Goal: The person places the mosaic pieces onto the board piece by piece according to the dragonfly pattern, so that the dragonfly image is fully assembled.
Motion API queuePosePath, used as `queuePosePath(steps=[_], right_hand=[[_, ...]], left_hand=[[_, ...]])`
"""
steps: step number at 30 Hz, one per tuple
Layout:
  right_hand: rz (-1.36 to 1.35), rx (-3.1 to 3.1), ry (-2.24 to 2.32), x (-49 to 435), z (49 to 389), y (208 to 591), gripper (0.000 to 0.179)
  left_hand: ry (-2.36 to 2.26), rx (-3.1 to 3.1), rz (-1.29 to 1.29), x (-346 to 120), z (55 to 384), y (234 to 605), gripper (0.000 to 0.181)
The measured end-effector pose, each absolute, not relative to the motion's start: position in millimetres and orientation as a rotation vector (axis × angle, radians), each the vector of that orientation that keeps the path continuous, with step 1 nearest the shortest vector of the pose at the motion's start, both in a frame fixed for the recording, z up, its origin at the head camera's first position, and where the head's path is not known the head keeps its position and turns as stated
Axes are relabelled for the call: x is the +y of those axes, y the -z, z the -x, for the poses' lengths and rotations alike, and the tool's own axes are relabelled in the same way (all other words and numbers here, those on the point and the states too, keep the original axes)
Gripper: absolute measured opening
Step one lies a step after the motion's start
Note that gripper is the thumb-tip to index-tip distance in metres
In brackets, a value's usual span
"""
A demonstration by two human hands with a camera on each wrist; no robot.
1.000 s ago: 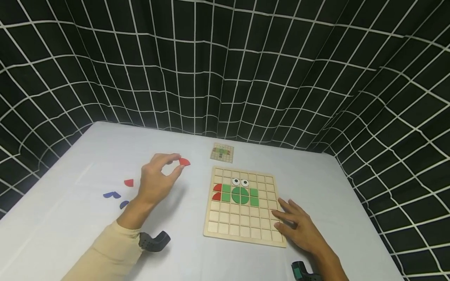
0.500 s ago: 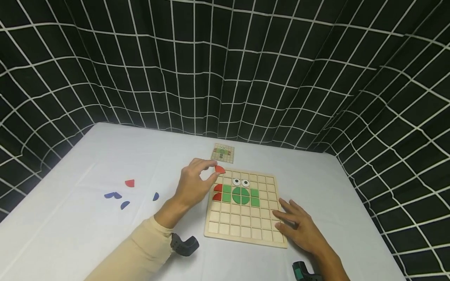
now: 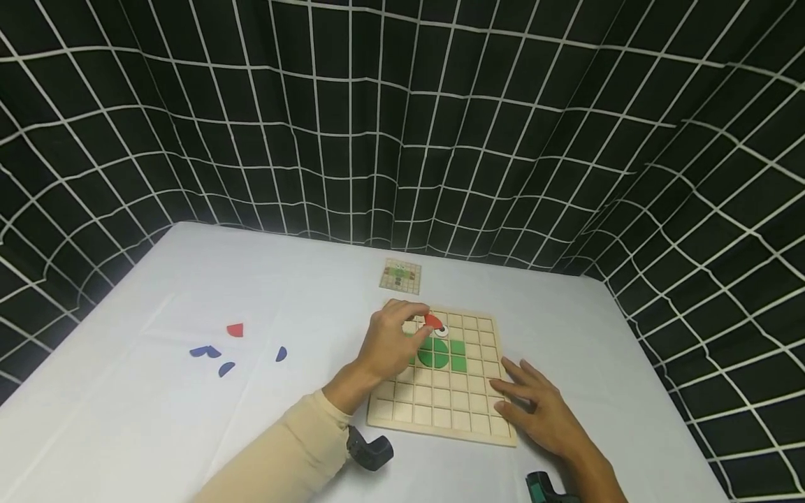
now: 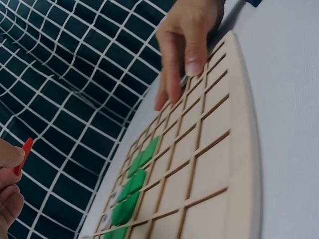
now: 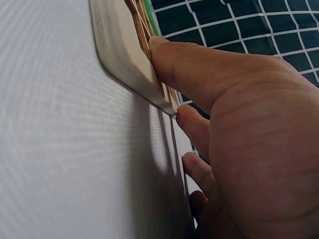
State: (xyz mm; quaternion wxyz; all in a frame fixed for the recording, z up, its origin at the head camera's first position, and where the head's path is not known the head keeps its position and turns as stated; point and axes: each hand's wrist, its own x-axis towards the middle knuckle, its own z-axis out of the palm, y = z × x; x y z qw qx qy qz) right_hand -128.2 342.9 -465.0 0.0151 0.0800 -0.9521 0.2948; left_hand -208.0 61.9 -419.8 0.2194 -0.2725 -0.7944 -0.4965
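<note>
Between thumb and index finger, my left hand [image 3: 391,344] pinches a red quarter-circle tile [image 3: 433,321] above the upper part of a wooden grid board [image 3: 441,419]. In the left wrist view the red tile [image 4: 27,155] is seen edge-on, raised off the board. Green tiles [image 3: 458,355] and a round eye tile [image 3: 442,331] sit in the board's cells; the left hand hides the board's upper left cells. My right hand [image 3: 542,406] rests at the board's right edge with fingers spread. In the right wrist view its thumb [image 5: 184,64] touches the board's rim.
Left on the white table lie a red quarter-circle tile [image 3: 235,330] and several blue tiles [image 3: 226,369]. A small pattern card [image 3: 400,276] lies behind the board. A black curtain with white grid lines [image 3: 402,126] surrounds the table.
My left hand has carried the red tile rightward from the left of the table to over the board, uncovering a blue tile behind it. The right hand stays at the board's edge.
</note>
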Motion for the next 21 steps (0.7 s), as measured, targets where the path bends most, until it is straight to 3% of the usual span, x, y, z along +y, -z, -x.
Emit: queuePosePath(steps=[21], right_hand=[[-0.249, -2.968, -0.910, 343, 128, 465, 0.036]], left_hand=[[1.381, -2.495, 0.744, 111, 213, 449, 0.030]])
